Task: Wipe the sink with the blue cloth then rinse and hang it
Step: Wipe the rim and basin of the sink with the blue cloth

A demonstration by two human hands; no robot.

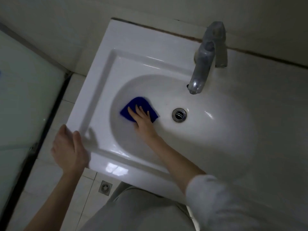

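Blue cloth (133,104) inside sink (103,67) basin

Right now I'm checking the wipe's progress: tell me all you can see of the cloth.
The cloth is deep blue, soft-looking, folded into a small pad. It lies flat on the sloping left wall of the sink bowl, left of the drain. The right hand presses on it, fingers spread, covering its middle.

Home bathroom, white ceramic sink (100,67) with metal tap (205,64), tiled floor (55,164), floor drain (105,187)
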